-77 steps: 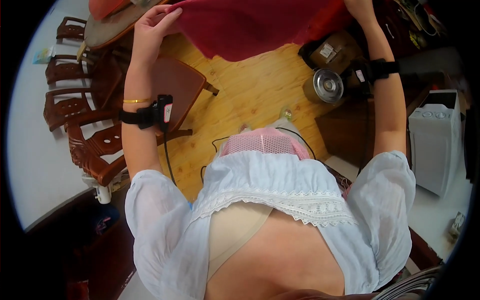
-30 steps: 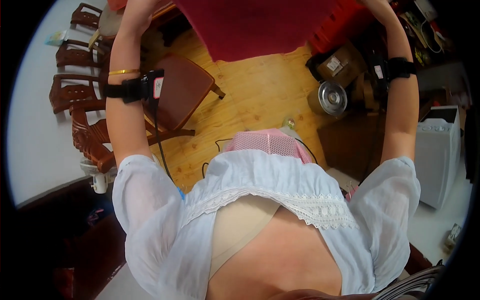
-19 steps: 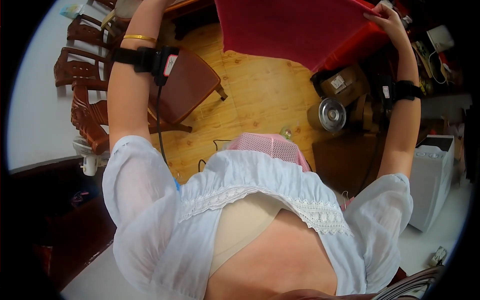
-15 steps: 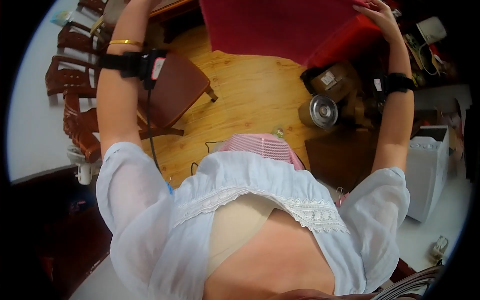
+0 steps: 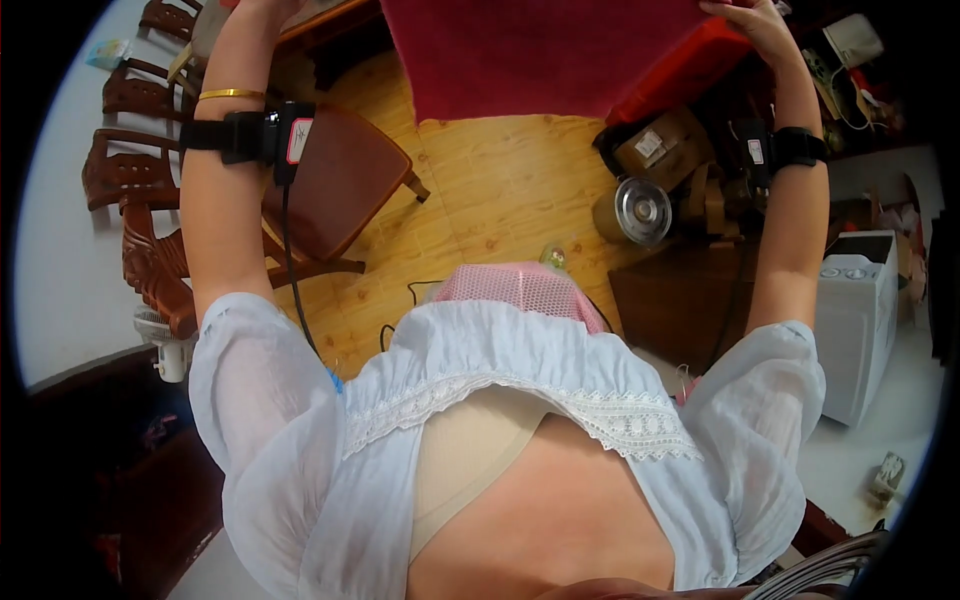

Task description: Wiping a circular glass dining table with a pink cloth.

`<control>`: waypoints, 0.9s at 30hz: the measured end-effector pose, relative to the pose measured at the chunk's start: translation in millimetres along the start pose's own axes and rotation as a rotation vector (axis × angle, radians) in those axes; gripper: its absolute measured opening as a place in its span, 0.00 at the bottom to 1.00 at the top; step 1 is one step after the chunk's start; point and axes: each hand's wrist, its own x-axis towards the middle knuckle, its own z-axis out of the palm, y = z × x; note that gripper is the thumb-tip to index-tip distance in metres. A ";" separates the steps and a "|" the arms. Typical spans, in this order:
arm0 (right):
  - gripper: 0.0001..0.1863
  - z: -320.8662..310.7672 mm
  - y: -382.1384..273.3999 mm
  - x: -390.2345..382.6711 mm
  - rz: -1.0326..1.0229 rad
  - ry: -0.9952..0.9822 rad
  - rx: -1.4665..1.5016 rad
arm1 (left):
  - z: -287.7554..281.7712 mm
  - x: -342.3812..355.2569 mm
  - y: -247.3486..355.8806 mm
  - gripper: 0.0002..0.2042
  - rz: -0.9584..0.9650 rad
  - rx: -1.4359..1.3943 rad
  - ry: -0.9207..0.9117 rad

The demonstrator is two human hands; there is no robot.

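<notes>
A dark red cloth [image 5: 540, 60], which looks like a towel, hangs spread out in front of me at the top of the view. Its upper edge is cut off by the frame. My right hand [image 5: 758, 28] is closed on the cloth's upper right corner, thumb and fingers pinched together. My left hand [image 5: 278, 8] is raised to the upper left, with only its wrist side showing. Its fingers lie outside the frame, so its grip on the cloth is hidden.
A wooden chair [image 5: 335, 180] stands below my left forearm, with more carved chairs [image 5: 150, 95] along the left wall. On the right are a bright red object [image 5: 685, 70], a cardboard box [image 5: 665, 140], a lidded metal pot [image 5: 635, 212] and a white appliance [image 5: 858, 325]. A white fan [image 5: 165, 340] stands at left.
The cloth has shifted a little left. Its lower left corner has dropped, and the bottom edge now hangs more level. Both arms have moved slightly left; the right hand keeps its pinch.
</notes>
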 end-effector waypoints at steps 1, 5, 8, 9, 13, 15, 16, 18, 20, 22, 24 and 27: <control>0.02 2.4 -1.9 0.2 0.004 0.014 -0.039 | 0.8 -1.6 1.9 0.08 0.003 0.020 -0.003; 0.09 -63.7 66.5 47.5 -0.217 -0.141 -0.436 | 13.2 4.4 11.7 0.07 0.003 0.028 0.004; 0.09 -36.9 51.2 43.0 -0.186 -0.066 -0.327 | 3.4 11.4 13.8 0.08 0.040 0.116 -0.017; 0.09 -39.2 58.0 47.8 -0.119 -0.013 -0.322 | 7.0 14.0 16.5 0.09 0.062 0.048 -0.071; 0.08 -60.6 88.9 57.3 0.035 0.056 -0.193 | 33.2 30.8 28.1 0.08 0.266 0.223 -0.053; 0.10 -61.1 99.7 62.0 0.080 0.115 -0.145 | 47.7 29.7 34.6 0.07 0.403 0.339 0.054; 0.12 -45.5 89.3 61.7 0.114 0.109 -0.172 | 45.6 37.9 27.6 0.07 0.337 0.139 -0.036; 0.14 -38.6 86.8 62.6 0.155 0.116 -0.209 | 56.7 35.5 29.4 0.08 0.323 0.206 0.021; 0.17 -45.8 107.0 70.8 0.155 0.228 -0.246 | 65.9 33.4 33.3 0.08 0.300 0.260 0.035; 0.17 -47.7 118.4 75.9 0.174 0.230 -0.246 | 70.7 39.3 23.4 0.07 0.376 0.279 0.067; 0.17 -51.4 123.4 76.5 0.246 0.245 -0.216 | 74.8 39.5 17.2 0.07 0.405 0.278 0.087; 0.15 -38.4 124.8 70.3 0.073 0.128 0.059 | 64.8 34.2 2.6 0.06 0.404 0.215 0.033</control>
